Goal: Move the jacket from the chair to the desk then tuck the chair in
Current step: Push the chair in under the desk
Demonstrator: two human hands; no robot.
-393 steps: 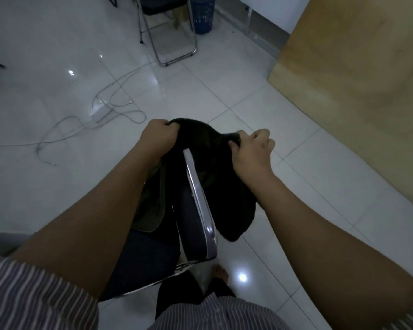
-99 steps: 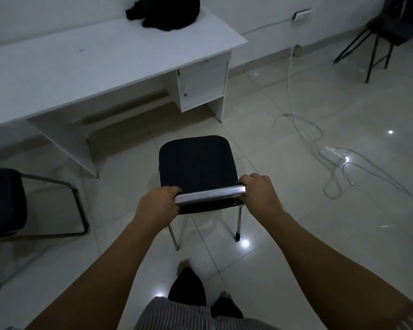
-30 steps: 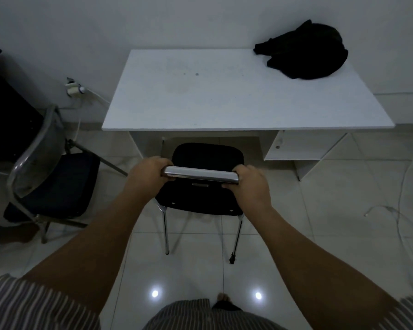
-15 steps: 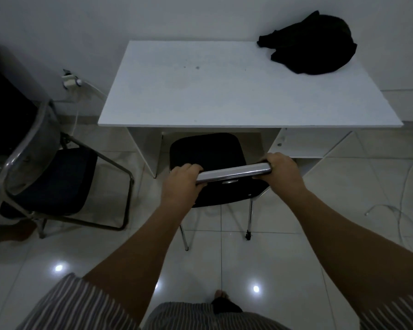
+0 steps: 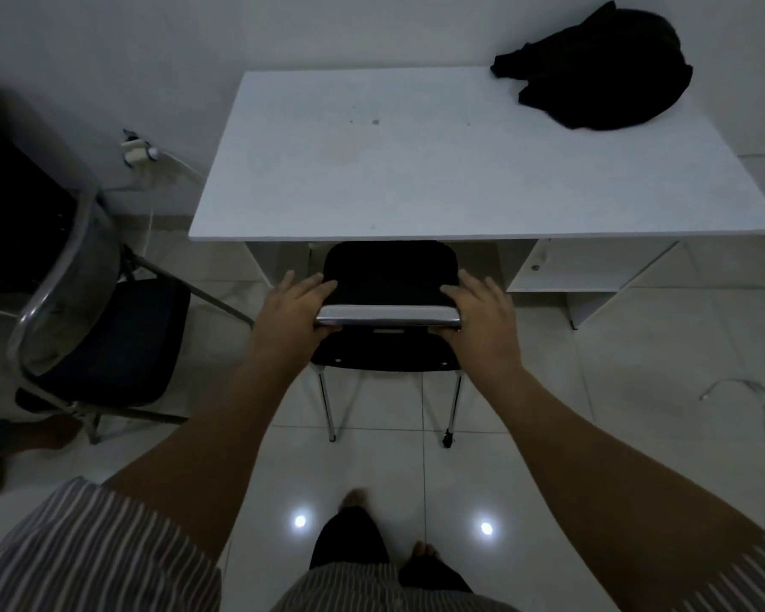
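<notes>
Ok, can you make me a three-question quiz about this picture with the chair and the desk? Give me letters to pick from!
1. Where is the jacket?
A. on the floor
B. on the desk's far right corner
C. on the chair seat

2. How many chairs can you see?
A. one
B. two
C. four

3. What are the hands doing?
A. resting on the chair's backrest
B. lifting the jacket
C. hanging at the sides

Answers:
1 B: the black jacket lies bunched on the white desk, by the wall.
2 B: one chair at the desk, another chair to the left.
3 A: the left hand and right hand sit at the backrest's two ends, fingers stretched out.
</notes>
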